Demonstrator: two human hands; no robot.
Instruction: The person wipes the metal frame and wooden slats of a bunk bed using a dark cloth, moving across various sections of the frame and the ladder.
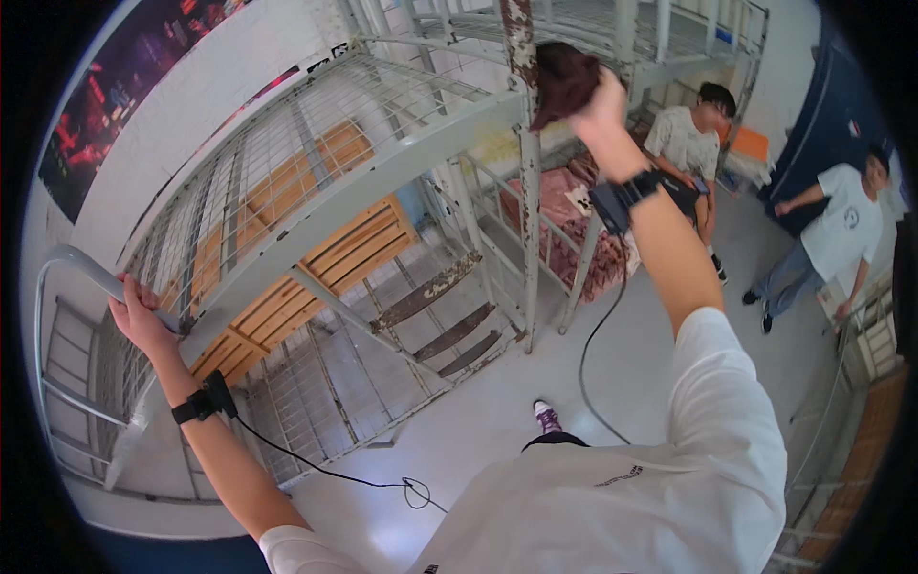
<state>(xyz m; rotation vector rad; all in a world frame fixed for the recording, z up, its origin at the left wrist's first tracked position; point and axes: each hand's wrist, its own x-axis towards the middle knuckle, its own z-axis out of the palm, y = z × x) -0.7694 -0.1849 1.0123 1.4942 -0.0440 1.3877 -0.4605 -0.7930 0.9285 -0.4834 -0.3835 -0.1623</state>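
My left hand (142,314) is closed round the curved metal guard rail (88,262) at the near left end of a bunk bed. High on the right, my right hand (604,113) holds a dark maroon cloth (564,84), bunched up. The cloth lies against or just beside the bunk's upright post (518,38), whose paint is chipped and rusty; contact is not certain. Part of my right fingers is hidden behind the cloth. Between my hands stretches the upper bunk's bare wire mesh (330,115), framed by a grey metal side beam (382,177).
Wooden slats (349,253) and worn ladder steps (426,292) show below the upper bunk. Cables hang from both wrist bands, one black cable (325,471) looping low. A seated person (687,134) is beside a pink-blanketed bed (588,239); another person (846,215) stands farther right near a blue door (822,115).
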